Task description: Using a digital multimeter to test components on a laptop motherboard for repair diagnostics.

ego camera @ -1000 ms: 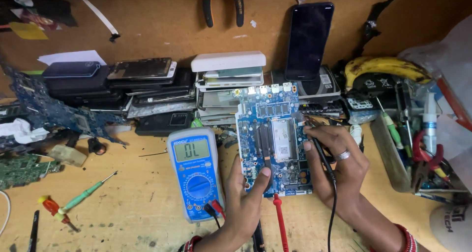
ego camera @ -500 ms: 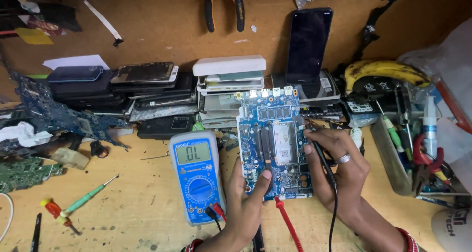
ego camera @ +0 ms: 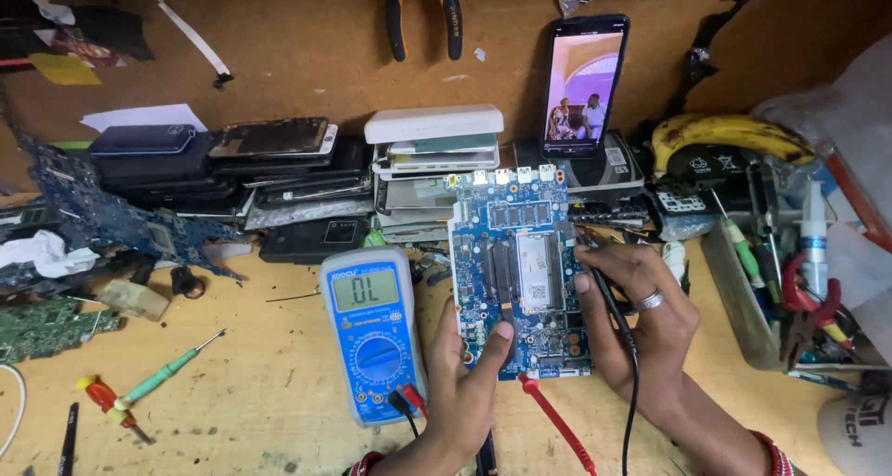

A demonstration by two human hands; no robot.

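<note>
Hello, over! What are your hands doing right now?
Left hand steadies blue circuit board. Right hand holds black probe on its edge. Multimeter beside; red probe lies loose.

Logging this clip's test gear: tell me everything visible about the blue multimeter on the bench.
The multimeter is a handheld unit in a blue casing, lying flat, face up, on the wooden bench, just left of the blue circuit board. Its grey screen at the top is lit with a reading, and a round blue selector dial sits below it. A black and a red lead are plugged into the sockets at its bottom edge. The left hand lies right beside its lower right corner; contact cannot be confirmed.
</note>
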